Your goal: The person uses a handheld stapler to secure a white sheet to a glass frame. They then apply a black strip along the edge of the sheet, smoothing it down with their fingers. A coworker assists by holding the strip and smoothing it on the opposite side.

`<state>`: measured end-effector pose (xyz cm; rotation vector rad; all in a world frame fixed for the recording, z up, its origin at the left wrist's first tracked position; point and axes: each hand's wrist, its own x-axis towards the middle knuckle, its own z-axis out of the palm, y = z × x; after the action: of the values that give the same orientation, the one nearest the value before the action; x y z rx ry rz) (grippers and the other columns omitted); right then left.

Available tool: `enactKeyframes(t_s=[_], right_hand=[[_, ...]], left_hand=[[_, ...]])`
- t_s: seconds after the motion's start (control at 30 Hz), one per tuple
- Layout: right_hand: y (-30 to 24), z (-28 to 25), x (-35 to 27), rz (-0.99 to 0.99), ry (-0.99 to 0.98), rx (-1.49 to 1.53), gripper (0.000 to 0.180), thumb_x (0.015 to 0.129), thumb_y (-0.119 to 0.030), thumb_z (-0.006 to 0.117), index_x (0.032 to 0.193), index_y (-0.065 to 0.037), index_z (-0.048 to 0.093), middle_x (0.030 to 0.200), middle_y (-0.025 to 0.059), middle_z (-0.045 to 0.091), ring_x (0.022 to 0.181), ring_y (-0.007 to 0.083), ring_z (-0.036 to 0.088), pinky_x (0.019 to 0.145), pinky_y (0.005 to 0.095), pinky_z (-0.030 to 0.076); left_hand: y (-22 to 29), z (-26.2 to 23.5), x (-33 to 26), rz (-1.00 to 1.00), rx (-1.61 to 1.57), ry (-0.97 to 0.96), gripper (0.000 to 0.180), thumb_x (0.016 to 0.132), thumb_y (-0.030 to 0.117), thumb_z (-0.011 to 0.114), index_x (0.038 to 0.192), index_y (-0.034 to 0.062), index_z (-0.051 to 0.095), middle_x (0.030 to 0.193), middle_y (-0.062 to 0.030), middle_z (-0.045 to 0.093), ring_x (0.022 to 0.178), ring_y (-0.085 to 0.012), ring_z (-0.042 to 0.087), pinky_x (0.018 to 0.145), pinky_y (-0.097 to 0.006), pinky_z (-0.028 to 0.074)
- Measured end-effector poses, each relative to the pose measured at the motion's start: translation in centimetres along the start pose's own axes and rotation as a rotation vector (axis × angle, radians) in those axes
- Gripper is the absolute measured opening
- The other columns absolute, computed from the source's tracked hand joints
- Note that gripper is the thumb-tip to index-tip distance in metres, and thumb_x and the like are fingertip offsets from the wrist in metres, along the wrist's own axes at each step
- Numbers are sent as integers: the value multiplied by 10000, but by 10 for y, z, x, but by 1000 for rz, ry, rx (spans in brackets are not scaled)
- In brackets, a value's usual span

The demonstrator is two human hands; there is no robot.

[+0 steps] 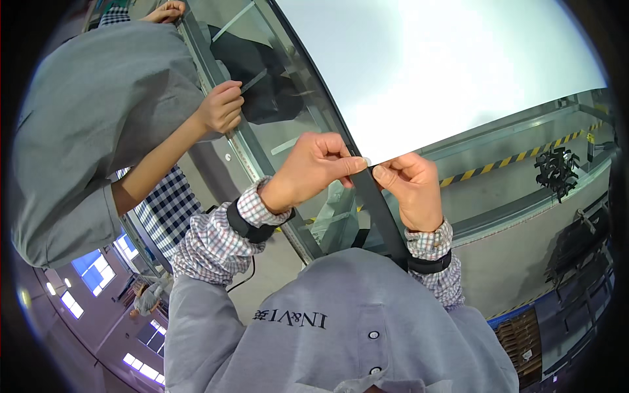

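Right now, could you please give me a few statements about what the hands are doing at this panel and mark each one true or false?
1. Both hands, left hand and right hand, pinch the dark strip along the edge of the white panel. True.
2. The right hand rests flat on the panel. False: its fingertips grip the strip.
3. A co-worker's hand touches the metal frame further along. True.
4. The person's own wrists are bare. False: checked cuffs and dark wristbands cover them.
5. The black clutter lies under the left hand. False: it lies far to the right.
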<state>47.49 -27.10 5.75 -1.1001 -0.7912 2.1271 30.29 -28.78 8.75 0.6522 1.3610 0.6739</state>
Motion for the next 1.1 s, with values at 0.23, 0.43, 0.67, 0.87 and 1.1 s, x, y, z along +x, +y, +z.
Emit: enactKeyframes(t_s=[0.23,0.43,0.67,0.87,1.1], right_hand=[[2,6,5,-1,81,-62,122,798,-88,596,817,32,609,639,22,586,544,46,499,466,194,391],[4,2,8,-58,77,-205,115,799,-80,585,774,30,606,607,7,568,528,36,476,453,199,376],[0,5,6,-145,113,-321,125,784,-81,595,766,42,600,597,16,575,537,41,487,454,214,386],[0,9,3,-190,155,-323,87,771,-55,602,778,32,607,607,21,582,546,41,495,459,210,390],[-5,17,7,-125,121,-38,137,807,-109,593,734,6,594,619,-30,536,543,19,437,464,193,351]], left_hand=[[-5,9,-8,-42,-110,40,144,821,146,581,796,8,550,705,-31,580,631,-72,543,577,-210,472],[-39,68,-35,2,-386,304,212,849,155,543,682,52,463,600,31,447,555,-37,423,531,-205,423],[-44,86,-28,99,-434,529,241,834,106,544,629,60,426,575,27,418,519,-49,379,471,-209,356],[-40,82,-26,150,-437,545,223,835,96,538,640,51,441,578,23,461,492,-43,391,441,-200,344],[-37,81,-25,148,-436,472,199,855,120,514,676,48,464,610,16,489,529,-49,433,488,-200,388]])
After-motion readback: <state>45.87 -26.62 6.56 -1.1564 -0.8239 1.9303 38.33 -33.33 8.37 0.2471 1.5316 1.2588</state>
